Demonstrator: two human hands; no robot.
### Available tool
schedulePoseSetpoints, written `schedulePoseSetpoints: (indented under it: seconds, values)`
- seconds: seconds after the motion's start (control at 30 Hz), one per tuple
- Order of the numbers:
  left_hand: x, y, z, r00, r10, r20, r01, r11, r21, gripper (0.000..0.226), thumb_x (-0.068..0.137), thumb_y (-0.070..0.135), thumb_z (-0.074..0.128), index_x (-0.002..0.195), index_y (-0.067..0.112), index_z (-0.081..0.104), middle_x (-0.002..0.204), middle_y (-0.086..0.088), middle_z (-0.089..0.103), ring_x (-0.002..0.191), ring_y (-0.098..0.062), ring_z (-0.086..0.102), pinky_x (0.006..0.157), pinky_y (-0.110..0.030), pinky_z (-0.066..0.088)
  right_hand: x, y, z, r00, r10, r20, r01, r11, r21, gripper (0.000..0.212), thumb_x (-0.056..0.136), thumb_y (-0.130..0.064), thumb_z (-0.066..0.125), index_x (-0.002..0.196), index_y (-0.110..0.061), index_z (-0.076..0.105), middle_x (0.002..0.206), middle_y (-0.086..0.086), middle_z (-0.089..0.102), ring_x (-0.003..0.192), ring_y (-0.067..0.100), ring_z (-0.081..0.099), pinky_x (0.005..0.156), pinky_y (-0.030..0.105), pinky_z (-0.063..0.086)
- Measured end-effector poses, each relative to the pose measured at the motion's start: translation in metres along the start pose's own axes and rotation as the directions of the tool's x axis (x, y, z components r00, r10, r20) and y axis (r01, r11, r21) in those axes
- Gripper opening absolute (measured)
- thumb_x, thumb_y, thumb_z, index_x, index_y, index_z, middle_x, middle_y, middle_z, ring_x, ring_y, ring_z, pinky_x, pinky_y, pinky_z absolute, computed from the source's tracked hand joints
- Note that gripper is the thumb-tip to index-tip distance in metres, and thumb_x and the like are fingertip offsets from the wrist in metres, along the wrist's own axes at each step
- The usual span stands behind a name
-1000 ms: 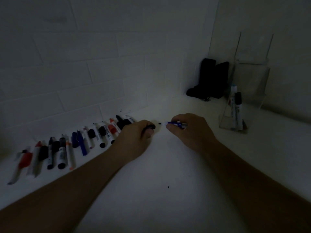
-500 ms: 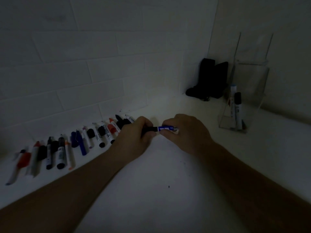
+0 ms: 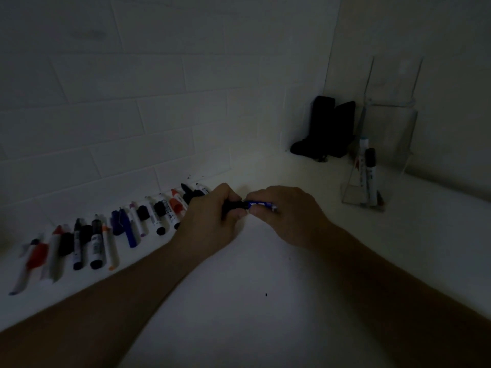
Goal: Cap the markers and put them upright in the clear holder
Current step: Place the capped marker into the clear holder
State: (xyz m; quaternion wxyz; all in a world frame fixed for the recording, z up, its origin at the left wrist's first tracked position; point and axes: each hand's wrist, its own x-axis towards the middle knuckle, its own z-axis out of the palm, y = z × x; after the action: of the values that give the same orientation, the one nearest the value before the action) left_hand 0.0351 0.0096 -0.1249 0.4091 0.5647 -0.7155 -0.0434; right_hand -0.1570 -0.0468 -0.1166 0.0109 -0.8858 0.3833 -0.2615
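Capping marker, two-handed.
Left hand (image 3: 210,221) grips black cap (image 3: 233,205); right hand (image 3: 287,213) pinches blue marker (image 3: 259,204); cap seated between fingertips.

head view, looking down, close over table (image 3: 265,301)

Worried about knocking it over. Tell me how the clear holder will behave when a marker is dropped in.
The clear holder looks thin-walled and tall, so probably light and apt to tip or slide. It holds only two upright markers, so little weight steadies it. The wall close behind may stop a backward fall.
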Motion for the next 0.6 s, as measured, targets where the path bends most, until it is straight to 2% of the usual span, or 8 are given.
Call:
schedulePoseSetpoints:
  seconds: [0.1, 0.2, 0.27, 0.3, 0.37, 0.4, 0.5, 0.6]
  values:
    - [0.000, -0.003, 0.005, 0.995, 0.003, 0.100, -0.004, 1.000, 0.013, 0.011, 0.091, 0.033, 0.065, 0.097, 0.025, 0.061, 0.080, 0.015, 0.065, 0.070, 0.002, 0.059, 0.059, -0.016, 0.043, -0.005, 0.001, -0.003, 0.995, -0.015, 0.096, 0.037, 0.971, -0.235, 0.035, 0.099, -0.053, 0.037, 0.132, -0.051, 0.047, 0.105, -0.015, 0.066, 0.102, 0.018, 0.047, 0.085, 0.041, 0.032]
    - [-0.002, -0.003, 0.006, 0.988, 0.050, 0.146, -0.054, 0.998, 0.027, 0.018, 0.093, 0.038, 0.059, 0.108, 0.031, 0.054, 0.071, 0.012, 0.065, 0.065, -0.002, 0.060, 0.057, -0.021, 0.045, -0.005, 0.009, -0.017, 0.992, 0.030, 0.119, -0.001, 0.971, -0.240, 0.030, 0.103, -0.037, 0.040, 0.128, -0.037, 0.054, 0.112, -0.008, 0.063, 0.104, 0.021, 0.044, 0.086, 0.043, 0.037]
    - [-0.003, -0.004, 0.006, 0.983, 0.087, 0.164, -0.092, 0.996, 0.022, 0.018, 0.095, 0.035, 0.057, 0.112, 0.032, 0.051, 0.065, 0.009, 0.063, 0.062, -0.004, 0.060, 0.056, -0.021, 0.045, -0.001, 0.017, -0.034, 0.992, 0.038, -0.124, -0.053, 0.991, -0.122, 0.029, 0.100, -0.030, 0.045, 0.124, -0.022, 0.059, 0.107, 0.001, 0.059, 0.097, 0.021, 0.047, 0.084, 0.043, 0.044]
    - [-0.003, -0.005, 0.007, 0.978, 0.109, 0.176, -0.115, 0.993, 0.025, 0.014, 0.096, 0.034, 0.057, 0.109, 0.032, 0.054, 0.065, 0.009, 0.062, 0.062, -0.005, 0.059, 0.058, -0.023, 0.047, 0.001, 0.019, -0.047, 0.952, 0.090, -0.294, -0.086, 0.996, 0.026, 0.026, 0.099, -0.025, 0.050, 0.120, -0.016, 0.061, 0.104, 0.002, 0.057, 0.093, 0.018, 0.049, 0.084, 0.037, 0.045]
    - [-0.004, -0.006, 0.008, 0.957, 0.194, 0.216, -0.210, 0.976, 0.055, 0.007, 0.096, 0.034, 0.056, 0.097, 0.030, 0.062, 0.071, 0.010, 0.063, 0.067, -0.004, 0.058, 0.066, -0.026, 0.049, 0.002, 0.024, -0.080, 0.799, 0.269, -0.538, -0.125, 0.949, 0.290, 0.020, 0.098, -0.016, 0.055, 0.117, -0.010, 0.061, 0.103, 0.002, 0.058, 0.088, 0.010, 0.053, 0.078, 0.016, 0.044]
    - [-0.005, -0.006, 0.009, 0.938, 0.246, 0.243, -0.271, 0.960, 0.075, 0.011, 0.095, 0.034, 0.056, 0.092, 0.029, 0.065, 0.076, 0.011, 0.063, 0.071, -0.003, 0.057, 0.069, -0.028, 0.050, 0.001, 0.027, -0.098, 0.717, 0.330, -0.614, -0.141, 0.931, 0.336, 0.019, 0.098, -0.016, 0.056, 0.116, -0.008, 0.060, 0.102, 0.000, 0.059, 0.087, 0.007, 0.055, 0.076, 0.012, 0.044]
    - [-0.006, -0.004, 0.011, 0.893, 0.342, 0.294, -0.382, 0.920, 0.090, 0.016, 0.093, 0.038, 0.056, 0.084, 0.028, 0.065, 0.079, 0.011, 0.058, 0.073, -0.003, 0.054, 0.071, -0.027, 0.049, -0.010, 0.047, -0.146, 0.611, 0.297, -0.734, -0.186, 0.955, 0.232, 0.020, 0.099, -0.018, 0.053, 0.116, -0.008, 0.060, 0.096, -0.006, 0.059, 0.086, 0.005, 0.057, 0.076, 0.015, 0.049]
    - [-0.008, -0.002, 0.011, 0.889, 0.353, 0.291, -0.393, 0.915, 0.092, 0.013, 0.092, 0.041, 0.057, 0.085, 0.032, 0.063, 0.079, 0.014, 0.055, 0.073, -0.001, 0.053, 0.071, -0.025, 0.049, -0.021, 0.077, -0.173, 0.660, 0.276, -0.699, -0.314, 0.946, 0.078, 0.029, 0.099, -0.025, 0.054, 0.124, -0.011, 0.059, 0.109, 0.007, 0.064, 0.092, 0.018, 0.062, 0.078, 0.026, 0.050]
